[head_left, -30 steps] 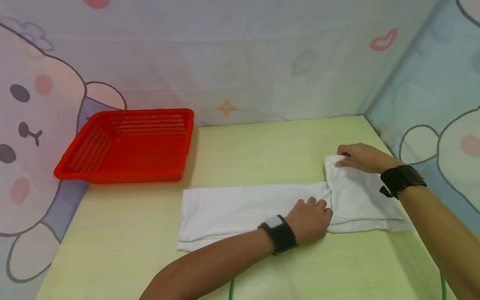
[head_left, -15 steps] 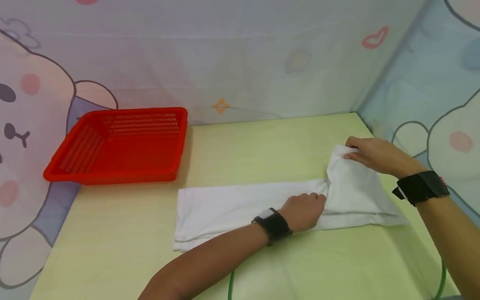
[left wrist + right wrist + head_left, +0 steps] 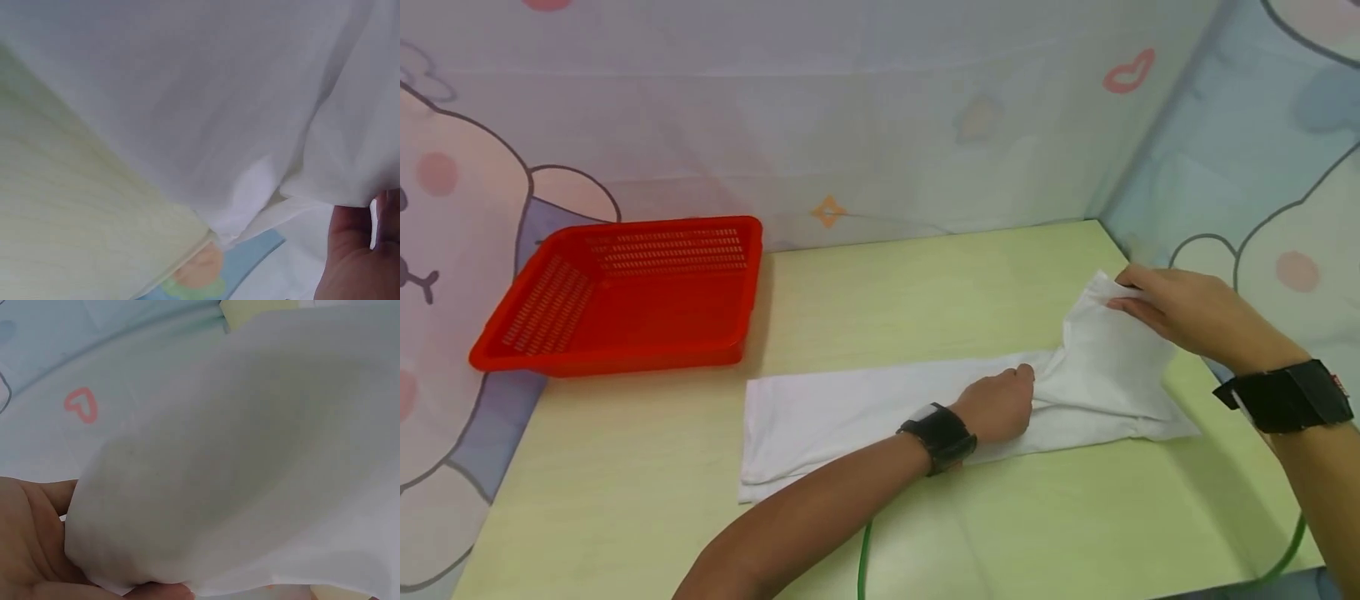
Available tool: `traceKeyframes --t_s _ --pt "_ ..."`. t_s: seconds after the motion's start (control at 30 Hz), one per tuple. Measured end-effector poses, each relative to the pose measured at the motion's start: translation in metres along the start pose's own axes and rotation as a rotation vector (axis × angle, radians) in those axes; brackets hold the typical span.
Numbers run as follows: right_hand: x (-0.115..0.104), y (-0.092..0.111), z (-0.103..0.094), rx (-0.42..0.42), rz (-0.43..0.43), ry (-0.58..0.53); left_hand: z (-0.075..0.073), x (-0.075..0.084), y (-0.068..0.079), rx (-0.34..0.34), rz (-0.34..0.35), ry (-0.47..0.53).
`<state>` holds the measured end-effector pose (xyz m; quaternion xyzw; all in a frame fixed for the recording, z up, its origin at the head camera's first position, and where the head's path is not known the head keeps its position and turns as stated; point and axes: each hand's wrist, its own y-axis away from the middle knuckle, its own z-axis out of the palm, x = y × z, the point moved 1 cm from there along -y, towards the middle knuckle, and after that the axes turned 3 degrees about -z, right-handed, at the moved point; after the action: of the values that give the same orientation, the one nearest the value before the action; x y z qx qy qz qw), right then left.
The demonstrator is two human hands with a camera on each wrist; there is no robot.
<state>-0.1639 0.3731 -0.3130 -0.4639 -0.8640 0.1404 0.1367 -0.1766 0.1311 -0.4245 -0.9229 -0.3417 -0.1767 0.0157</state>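
A white folded cloth (image 3: 842, 408) lies as a long strip across the table, its right part lifted and bent upward. My right hand (image 3: 1202, 317) pinches the raised far corner between thumb and fingers. In the right wrist view the same hand (image 3: 37, 550) holds the cloth (image 3: 219, 456) along its edge, and the fabric fills most of the view. My left hand (image 3: 1000, 404) grips the cloth near the base of the lifted part, its fingers curled. The left wrist view shows that hand (image 3: 369, 256) partly, at the lower right, pinching the fabric (image 3: 187, 112).
A red plastic basket (image 3: 613, 364) with slotted walls stands at the back left of the pale yellow table (image 3: 602, 467). Printed curtains (image 3: 880, 125) hang behind and to the right. A green cable (image 3: 863, 558) runs below the left forearm, another green cable (image 3: 1285, 562) near the right.
My right hand has raised the cloth's corner higher and moved it to the right. The left hand has shifted slightly left, still on the cloth. The head view has turned somewhat right.
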Motion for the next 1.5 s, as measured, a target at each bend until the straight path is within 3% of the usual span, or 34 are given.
traceKeyframes --t_s 0.13,0.3,0.4,0.57,0.87,1.0,1.27,1.5 --pt "-0.01 0.005 -0.01 0.027 -0.016 0.022 -0.002 -0.003 -0.001 0.0 0.005 0.042" --pt "-0.022 0.015 -0.017 0.049 -0.046 0.043 -0.008 -0.005 -0.003 0.064 0.031 0.01" --pt "-0.031 0.021 -0.019 0.056 -0.07 0.029 -0.012 -0.008 -0.007 0.093 0.009 0.018" --pt "-0.047 0.03 -0.013 0.059 -0.1 -0.023 -0.021 -0.011 -0.01 0.105 -0.042 0.035" --pt "-0.08 0.039 0.006 0.071 -0.186 -0.174 -0.031 -0.017 -0.013 0.169 -0.03 0.085" --pt "-0.091 0.045 0.018 0.005 -0.192 -0.257 -0.031 -0.019 -0.015 0.182 -0.022 0.103" --pt "-0.108 0.063 0.052 -0.203 -0.139 -0.404 -0.031 -0.018 -0.016 0.165 -0.044 0.116" --pt "-0.117 0.076 0.061 -0.361 -0.04 -0.528 -0.031 -0.012 -0.011 0.161 0.0 0.065"
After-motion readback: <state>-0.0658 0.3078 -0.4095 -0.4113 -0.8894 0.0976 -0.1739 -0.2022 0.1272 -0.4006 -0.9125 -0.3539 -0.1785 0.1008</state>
